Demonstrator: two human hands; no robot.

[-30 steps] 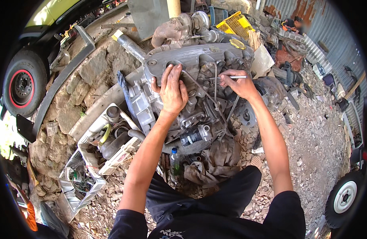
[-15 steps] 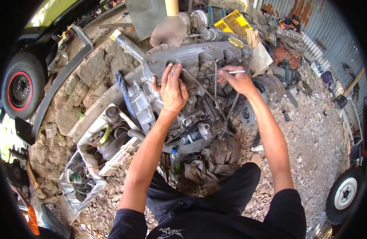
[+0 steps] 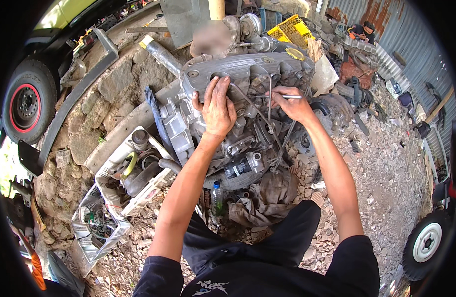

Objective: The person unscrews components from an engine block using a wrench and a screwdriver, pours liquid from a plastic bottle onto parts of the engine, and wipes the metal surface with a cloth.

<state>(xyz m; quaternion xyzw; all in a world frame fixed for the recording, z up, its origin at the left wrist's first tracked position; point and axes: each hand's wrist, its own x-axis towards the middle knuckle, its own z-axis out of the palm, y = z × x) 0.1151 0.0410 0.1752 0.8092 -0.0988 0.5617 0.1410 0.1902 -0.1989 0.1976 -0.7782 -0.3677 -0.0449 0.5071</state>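
A greasy engine (image 3: 228,74) with a ribbed grey top cover lies in front of me. My left hand (image 3: 218,109) rests on the cover's near edge, fingers stretched out and holding nothing. My right hand (image 3: 291,104) pinches a slim silver tool (image 3: 290,96) whose thin shaft points left across the engine's side; its tip is too small to make out. Bent metal pipes (image 3: 255,110) rise between my hands. Below them sits a dark cylindrical oil filter (image 3: 240,167).
White plastic crates (image 3: 116,198) of parts stand at left. Near my legs are a plastic bottle (image 3: 216,198) and a dirty cloth (image 3: 257,210). Gravel (image 3: 376,178) covers the right side. A yellow crate (image 3: 292,30) stands behind; a person (image 3: 364,32) sits far right.
The silver tool's handle end has swung down from pointing slightly up to nearly level, turning in my right hand. My left hand stays on the cover. The view shifts slightly.
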